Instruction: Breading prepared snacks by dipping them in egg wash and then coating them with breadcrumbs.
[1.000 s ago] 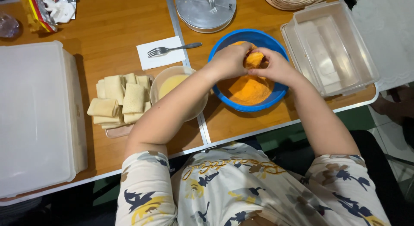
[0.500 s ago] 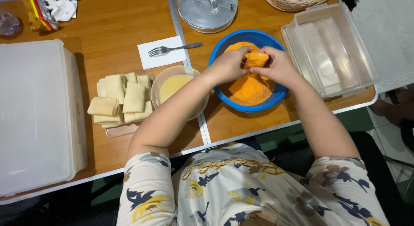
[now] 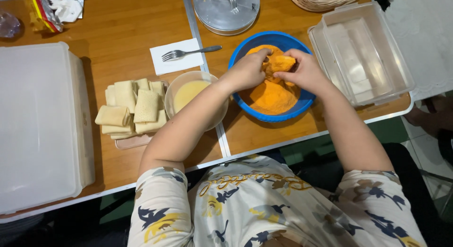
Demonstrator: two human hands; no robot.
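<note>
A blue bowl point(image 3: 288, 112) of orange crumbs point(image 3: 271, 98) sits on the wooden table. Over it my left hand point(image 3: 247, 70) and my right hand point(image 3: 304, 70) both grip one crumb-coated roll point(image 3: 281, 63), fingers wrapped around it from either side. Left of the blue bowl stands a pale bowl of yellow batter point(image 3: 188, 93), partly hidden by my left forearm. A stack of plain folded rolls point(image 3: 132, 112) lies on a small tray further left.
A fork point(image 3: 191, 52) rests on a white napkin point(image 3: 172, 58). A clear plastic container point(image 3: 361, 53) is at the right, a large white lidded box point(image 3: 40, 129) at the left. A metal lid point(image 3: 226, 11) and a wicker basket point(image 3: 325, 1) sit at the back.
Both hands stay on the coated roll over the blue bowl, shifting it slightly; the view has drifted a little.
</note>
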